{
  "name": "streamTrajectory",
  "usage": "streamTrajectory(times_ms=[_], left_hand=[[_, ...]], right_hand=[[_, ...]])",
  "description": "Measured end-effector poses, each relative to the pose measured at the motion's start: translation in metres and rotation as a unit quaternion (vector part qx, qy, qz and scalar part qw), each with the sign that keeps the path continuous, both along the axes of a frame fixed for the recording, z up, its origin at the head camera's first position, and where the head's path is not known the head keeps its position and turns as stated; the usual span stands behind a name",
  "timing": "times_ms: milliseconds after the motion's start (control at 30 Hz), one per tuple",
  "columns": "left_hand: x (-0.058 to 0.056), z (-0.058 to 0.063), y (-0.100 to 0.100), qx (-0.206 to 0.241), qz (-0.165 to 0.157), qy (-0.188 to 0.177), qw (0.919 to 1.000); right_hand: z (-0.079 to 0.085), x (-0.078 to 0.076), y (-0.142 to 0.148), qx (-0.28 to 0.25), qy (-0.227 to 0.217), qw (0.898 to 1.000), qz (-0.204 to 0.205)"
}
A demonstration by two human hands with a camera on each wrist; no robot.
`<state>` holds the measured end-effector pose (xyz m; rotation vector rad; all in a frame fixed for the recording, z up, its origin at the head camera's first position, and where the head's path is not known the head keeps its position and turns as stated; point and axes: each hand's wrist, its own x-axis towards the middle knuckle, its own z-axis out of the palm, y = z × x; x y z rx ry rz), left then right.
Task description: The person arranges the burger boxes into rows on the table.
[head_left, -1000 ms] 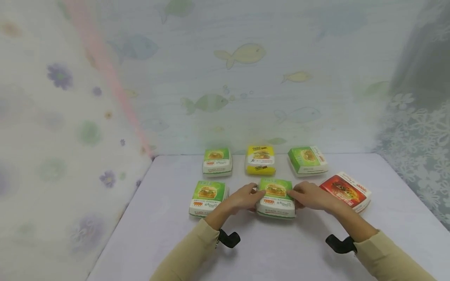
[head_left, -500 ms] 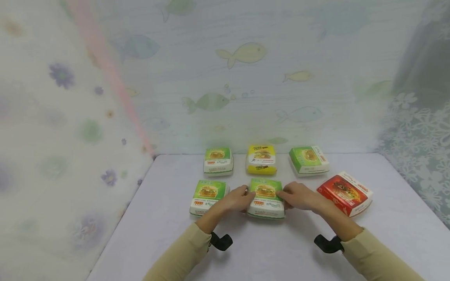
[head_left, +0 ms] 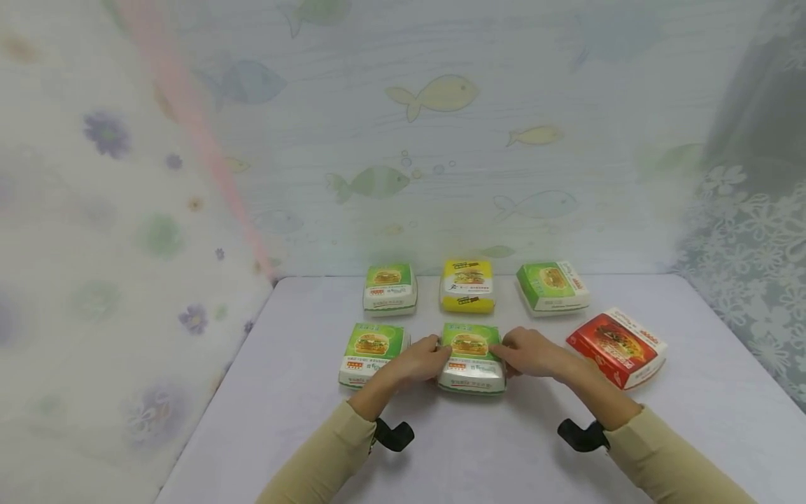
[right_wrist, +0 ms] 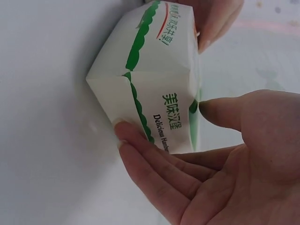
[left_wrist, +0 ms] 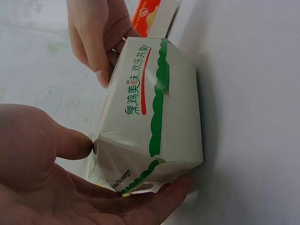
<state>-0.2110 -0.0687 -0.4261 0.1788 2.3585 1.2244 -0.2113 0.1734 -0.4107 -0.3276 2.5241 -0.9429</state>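
Both hands hold a green and white hamburger box [head_left: 471, 360] at the front middle of the table, one at each side. My left hand [head_left: 418, 362] has its thumb on the box's top edge and its fingers low along the side, as the left wrist view shows. On the opposite side my right hand [head_left: 534, 352] pinches the box likewise, thumb at the top edge and fingers against the lower side wall [right_wrist: 161, 117]. The box lies flat, its burger picture upward, with its base close to the white tabletop [head_left: 478, 455].
Left of the hands sits another green hamburger box [head_left: 374, 350]; a red one [head_left: 617, 346] lies turned at the right. Behind stand a green box [head_left: 390, 288], a yellow box [head_left: 467, 287] and a turned green box [head_left: 553, 287]. A fish-print curtain [head_left: 441, 175] backs the table.
Both hands have shifted the held hamburger box leftward across the table, mostly in the first half second. It now stands in front of the yellow box. The other boxes have stayed put.
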Motion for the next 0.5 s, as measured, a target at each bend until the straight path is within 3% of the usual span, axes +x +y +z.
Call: streamTrajectory(times_ms=[300, 500], left_hand=[[0.004, 0.006, -0.003, -0.006, 0.003, -0.01, 0.9999], [0.007, 0.014, -0.007, -0.03, -0.02, 0.005, 0.9993]], right_hand=[[0.009, 0.002, 0.007, 0.022, 0.004, 0.999, 0.026], [0.02, 0.005, 0.015, 0.027, 0.014, 0.999, 0.043]])
